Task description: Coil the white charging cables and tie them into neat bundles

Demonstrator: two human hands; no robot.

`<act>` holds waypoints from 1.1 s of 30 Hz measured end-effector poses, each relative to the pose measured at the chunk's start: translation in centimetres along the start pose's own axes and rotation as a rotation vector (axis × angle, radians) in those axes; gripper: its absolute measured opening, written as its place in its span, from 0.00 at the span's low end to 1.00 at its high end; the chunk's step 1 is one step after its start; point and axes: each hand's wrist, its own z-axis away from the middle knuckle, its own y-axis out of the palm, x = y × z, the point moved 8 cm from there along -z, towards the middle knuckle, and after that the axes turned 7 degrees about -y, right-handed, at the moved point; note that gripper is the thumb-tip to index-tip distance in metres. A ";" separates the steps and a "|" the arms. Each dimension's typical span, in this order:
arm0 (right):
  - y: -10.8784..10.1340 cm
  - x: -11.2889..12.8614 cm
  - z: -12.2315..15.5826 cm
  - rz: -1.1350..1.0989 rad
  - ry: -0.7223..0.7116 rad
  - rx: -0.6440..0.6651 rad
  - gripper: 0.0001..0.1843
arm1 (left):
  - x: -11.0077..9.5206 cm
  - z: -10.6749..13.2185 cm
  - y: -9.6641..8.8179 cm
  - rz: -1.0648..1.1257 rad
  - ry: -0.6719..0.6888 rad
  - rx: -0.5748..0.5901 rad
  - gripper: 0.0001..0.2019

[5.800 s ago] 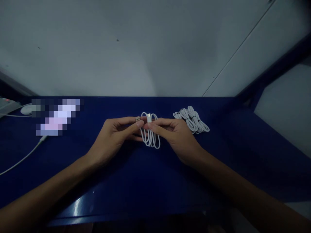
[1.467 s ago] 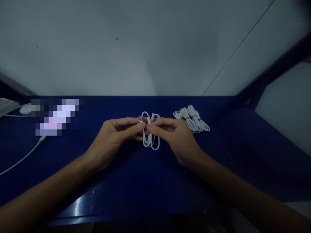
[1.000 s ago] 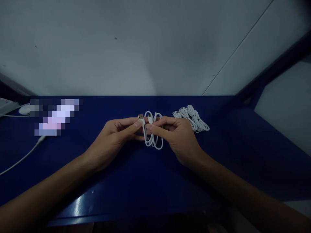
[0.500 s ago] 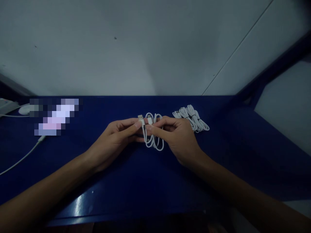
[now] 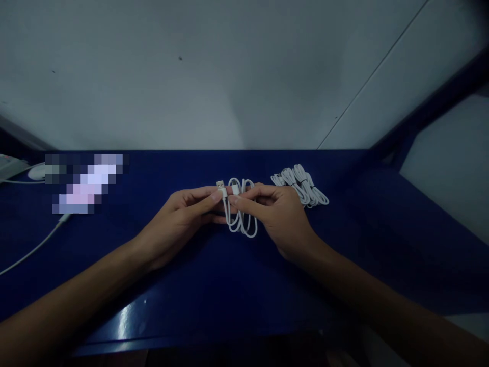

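Note:
Between my hands is a white USB cable [image 5: 250, 232], looped into a loose coil. My left hand [image 5: 187, 214] is closed on it, the thumb pressing by the USB-A plug, whose metal end points away from me. My right hand [image 5: 280, 214] pinches the coil by the other white connector, which stands close beside the first plug. Some of the loops behind my fingers are hidden. Just past my right hand, a pile of coiled white cables [image 5: 301, 186] lies on the blue table [image 5: 214, 285], with dark ties around some of them.
On the left lies a blurred-out bright phone-like object [image 5: 89, 181] with a white cord [image 5: 38, 252] running from it to the left edge. Behind it is a white rounded item [image 5: 37, 172]. A pale wall [image 5: 191, 92] rises at the table's back edge.
Almost nothing differs. The right thumb has shifted slightly to the left on the cable; both hands keep their hold, and the view has moved a hair.

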 end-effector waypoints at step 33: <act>0.0 -0.1 0.0 -0.017 0.002 0.000 0.10 | -0.2 0.1 0.0 0.006 -0.010 -0.009 0.14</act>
